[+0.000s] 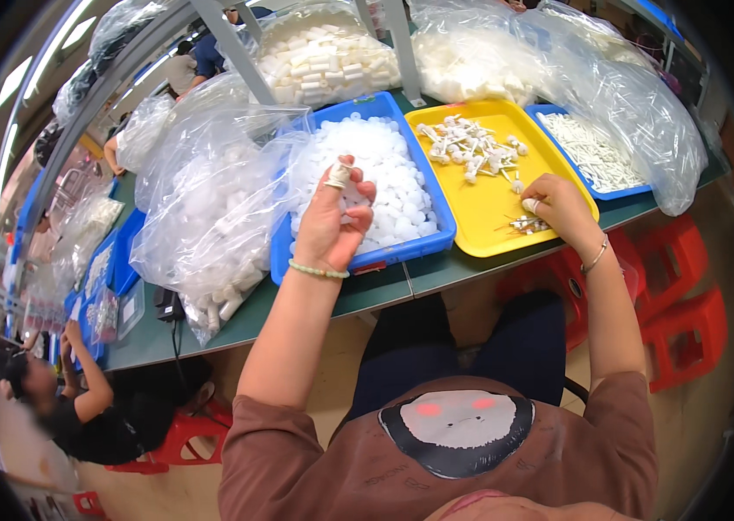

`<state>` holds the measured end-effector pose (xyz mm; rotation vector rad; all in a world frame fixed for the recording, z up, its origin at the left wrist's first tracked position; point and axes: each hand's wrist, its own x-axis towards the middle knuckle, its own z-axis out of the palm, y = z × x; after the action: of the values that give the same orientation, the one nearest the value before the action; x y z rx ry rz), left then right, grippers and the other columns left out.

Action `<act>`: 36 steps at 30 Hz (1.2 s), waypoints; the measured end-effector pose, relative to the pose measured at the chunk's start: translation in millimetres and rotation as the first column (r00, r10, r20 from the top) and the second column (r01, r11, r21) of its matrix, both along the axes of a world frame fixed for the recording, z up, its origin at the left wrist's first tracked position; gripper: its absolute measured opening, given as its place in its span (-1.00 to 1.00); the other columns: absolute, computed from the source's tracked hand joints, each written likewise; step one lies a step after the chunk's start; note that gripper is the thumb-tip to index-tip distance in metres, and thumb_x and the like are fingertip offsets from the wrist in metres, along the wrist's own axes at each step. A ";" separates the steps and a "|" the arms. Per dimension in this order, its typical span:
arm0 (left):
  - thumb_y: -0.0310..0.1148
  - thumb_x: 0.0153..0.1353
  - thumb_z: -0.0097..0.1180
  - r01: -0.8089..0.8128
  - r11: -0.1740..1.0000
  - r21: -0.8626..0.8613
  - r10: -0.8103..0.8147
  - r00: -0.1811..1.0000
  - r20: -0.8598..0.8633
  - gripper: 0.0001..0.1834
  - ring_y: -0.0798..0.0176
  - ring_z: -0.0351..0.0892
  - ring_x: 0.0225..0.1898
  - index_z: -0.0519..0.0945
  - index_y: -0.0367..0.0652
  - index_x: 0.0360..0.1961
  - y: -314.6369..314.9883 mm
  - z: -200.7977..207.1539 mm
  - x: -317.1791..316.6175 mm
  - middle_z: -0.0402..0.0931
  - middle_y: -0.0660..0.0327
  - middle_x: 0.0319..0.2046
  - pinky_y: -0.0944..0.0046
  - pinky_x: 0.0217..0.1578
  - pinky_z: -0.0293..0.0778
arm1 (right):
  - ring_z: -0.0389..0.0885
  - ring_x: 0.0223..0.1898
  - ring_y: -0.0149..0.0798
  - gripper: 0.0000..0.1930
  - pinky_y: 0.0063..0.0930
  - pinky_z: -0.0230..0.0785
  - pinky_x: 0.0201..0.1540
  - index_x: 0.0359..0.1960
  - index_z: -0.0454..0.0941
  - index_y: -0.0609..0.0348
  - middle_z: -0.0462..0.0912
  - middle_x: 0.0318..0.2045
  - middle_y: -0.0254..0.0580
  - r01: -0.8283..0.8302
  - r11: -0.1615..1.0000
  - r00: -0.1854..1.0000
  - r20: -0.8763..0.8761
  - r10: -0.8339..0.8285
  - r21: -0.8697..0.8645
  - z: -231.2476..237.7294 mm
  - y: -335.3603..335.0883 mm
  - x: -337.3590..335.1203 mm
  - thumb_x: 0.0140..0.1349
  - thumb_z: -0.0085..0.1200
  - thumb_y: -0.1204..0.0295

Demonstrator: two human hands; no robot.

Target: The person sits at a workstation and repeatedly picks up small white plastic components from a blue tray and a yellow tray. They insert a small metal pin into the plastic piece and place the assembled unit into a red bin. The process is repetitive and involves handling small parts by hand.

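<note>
My left hand (332, 227) is raised over the blue tray (446, 227) of small translucent white plastic caps (376, 156). Its fingers curl in and a pale finger cot (338, 176) covers the thumb; whatever the thumb and forefinger pinch is too small to make out. Low over the right side of the yellow tray (471, 217), my right hand (561, 211) has its fingertips pinched together, with a white covering on one of them. Just below them lie several thin brown-tipped pieces (527, 225). A pile of white-headed stick parts (471, 148) fills the tray's far half.
Right of the yellow tray, another blue tray (597, 156) holds thin white sticks, partly under a clear bag (645, 113). Large bags of white parts (211, 191) stand left and behind. Metal posts (232, 52) rise at the back. Red stools (684, 339) stand right; a co-worker (80, 391) sits left.
</note>
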<state>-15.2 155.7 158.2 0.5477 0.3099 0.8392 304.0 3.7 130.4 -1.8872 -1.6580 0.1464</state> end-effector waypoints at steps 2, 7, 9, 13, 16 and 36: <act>-0.26 0.23 0.16 0.098 0.983 0.158 -0.107 0.993 0.049 -0.84 0.37 0.35 -0.24 0.51 0.05 -0.19 -7.3 -0.2 -3.6 0.39 0.38 -0.27 0.61 -0.58 0.29 | 0.56 -0.29 -0.17 -0.89 -0.41 0.42 -0.18 -0.39 0.60 0.30 0.57 -0.38 -0.10 0.009 1.000 1.000 -0.029 -0.009 -0.016 0.7 -0.2 -1.3 0.00 0.14 0.60; -0.22 0.24 0.12 0.391 0.895 0.215 -0.442 0.843 0.306 -0.92 0.44 0.22 -0.26 0.57 0.11 -0.27 -26.3 -3.9 -14.5 0.26 0.44 -0.38 0.65 -0.56 0.27 | 0.57 -0.31 -0.09 -0.89 -0.33 0.40 -0.20 -0.41 0.63 0.24 0.58 -0.37 -0.08 -0.027 1.000 0.999 0.042 0.027 -0.005 3.3 4.1 -1.2 -0.03 0.15 0.56; -0.21 0.27 0.09 0.471 0.853 0.226 -0.522 0.768 0.370 -0.91 0.46 0.20 -0.30 0.57 0.13 -0.25 -39.1 -7.6 -13.8 0.23 0.46 -0.41 0.67 -0.57 0.25 | 0.54 -0.28 -0.06 -0.92 -0.28 0.38 -0.18 -0.45 0.61 0.24 0.57 -0.38 -0.07 -0.019 1.000 1.000 0.025 0.019 -0.017 2.3 2.8 0.9 -0.02 0.13 0.55; -0.14 0.30 0.04 0.602 0.784 0.153 -0.612 0.704 0.361 -0.85 0.47 0.17 -0.34 0.52 0.08 -0.32 -65.3 -21.9 -11.4 0.18 0.44 -0.46 0.67 -0.61 0.23 | 0.50 -0.27 -0.01 -0.95 -0.21 0.35 -0.16 -0.50 0.57 0.23 0.56 -0.43 -0.05 -0.109 0.994 0.967 0.232 0.103 0.016 6.8 2.2 1.4 -0.01 0.09 0.52; -0.12 0.36 -0.10 0.687 0.712 -0.148 -0.661 0.726 0.191 -0.78 0.43 0.23 -0.40 0.48 0.01 -0.23 -100.3 -50.0 -7.1 0.27 0.35 -0.42 0.64 -0.64 0.24 | 0.51 -0.27 0.00 -0.93 -0.22 0.35 -0.14 -0.46 0.57 0.23 0.57 -0.43 -0.06 -0.133 0.990 0.938 0.327 0.114 0.038 8.4 4.9 1.4 -0.01 0.10 0.52; -0.45 0.30 -0.01 0.420 0.806 -0.418 -0.455 0.890 0.017 -0.68 0.25 0.51 -0.15 0.39 -0.11 0.08 -141.3 -156.7 5.4 0.45 0.12 -0.05 0.39 -0.24 0.58 | 0.58 -0.34 -0.17 -0.88 -0.42 0.41 -0.18 -0.27 0.48 0.26 0.59 -0.40 -0.13 -0.157 0.869 0.988 0.081 0.134 0.469 19.3 0.3 -4.6 0.19 0.04 0.49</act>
<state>-9.8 14.4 1.4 0.2379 0.4059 0.2812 299.5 4.0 149.7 -1.4042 -1.6797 -0.2291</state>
